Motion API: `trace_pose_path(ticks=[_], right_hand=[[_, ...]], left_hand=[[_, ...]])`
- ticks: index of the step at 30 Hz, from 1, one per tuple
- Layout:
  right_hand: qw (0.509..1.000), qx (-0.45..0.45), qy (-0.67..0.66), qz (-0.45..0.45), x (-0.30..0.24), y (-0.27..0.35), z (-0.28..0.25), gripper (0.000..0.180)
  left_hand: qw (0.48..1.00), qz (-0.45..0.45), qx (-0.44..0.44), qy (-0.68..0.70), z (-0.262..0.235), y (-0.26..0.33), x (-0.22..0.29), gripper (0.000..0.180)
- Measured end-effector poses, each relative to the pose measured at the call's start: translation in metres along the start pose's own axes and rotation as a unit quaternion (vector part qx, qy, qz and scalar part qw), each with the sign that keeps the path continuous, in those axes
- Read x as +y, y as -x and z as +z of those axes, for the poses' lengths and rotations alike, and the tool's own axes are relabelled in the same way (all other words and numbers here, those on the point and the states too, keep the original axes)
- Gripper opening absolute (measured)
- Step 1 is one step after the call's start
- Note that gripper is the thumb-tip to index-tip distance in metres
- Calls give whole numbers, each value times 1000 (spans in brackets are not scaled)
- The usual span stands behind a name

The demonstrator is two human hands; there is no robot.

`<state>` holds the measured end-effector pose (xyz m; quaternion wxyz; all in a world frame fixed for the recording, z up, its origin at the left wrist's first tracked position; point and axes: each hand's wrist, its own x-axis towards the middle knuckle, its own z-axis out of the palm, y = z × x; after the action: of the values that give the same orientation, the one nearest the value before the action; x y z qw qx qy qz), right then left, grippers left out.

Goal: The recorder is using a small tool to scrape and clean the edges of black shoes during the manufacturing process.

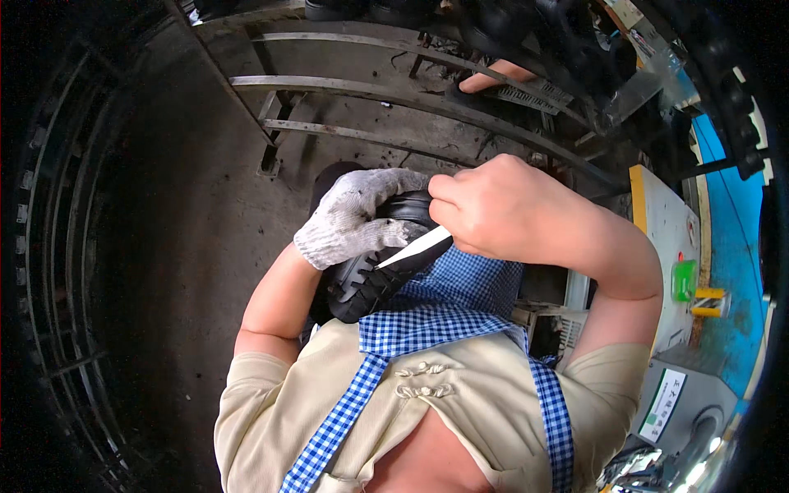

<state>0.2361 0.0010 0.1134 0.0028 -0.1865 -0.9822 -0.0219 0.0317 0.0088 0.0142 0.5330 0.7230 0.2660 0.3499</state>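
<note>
- The floor [189,238] is dark, stained concrete, grimy and mottled, and it fills the left and middle of the view.
- Curved metal rails [394,94] run across it in the upper part, several bands one behind another, bending toward the right.
- A short upright bracket [269,156] joins the nearest rails down to the floor.
- A ribbed dark mat or grating [526,97] lies by the rails at the upper right, with another person's hand [493,78] resting at it.
- Small dark scraps lie scattered on the concrete around the rails; what they are cannot be told.
</note>
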Motion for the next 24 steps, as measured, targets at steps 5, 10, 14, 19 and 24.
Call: trace_pose_path(ticks=[5, 10, 14, 19, 24], right_hand=[[989, 91, -119, 14, 13, 1, 24, 17], [926, 193, -321, 43, 26, 6, 57, 16], [836, 239, -488, 71, 22, 12, 72, 14], [828, 335, -430, 135, 14, 22, 123, 19], [825, 251, -451, 229, -2, 29, 171, 95]], left_hand=[[999, -8, 11, 37, -2, 3, -10, 66], [998, -17, 24, 62, -5, 0, -8, 69], [998, -21, 38, 53, -10, 4, -9, 64], [971, 10, 209, 114, -37, 18, -12, 57], [786, 30, 479, 390, -83, 20, -53, 47]])
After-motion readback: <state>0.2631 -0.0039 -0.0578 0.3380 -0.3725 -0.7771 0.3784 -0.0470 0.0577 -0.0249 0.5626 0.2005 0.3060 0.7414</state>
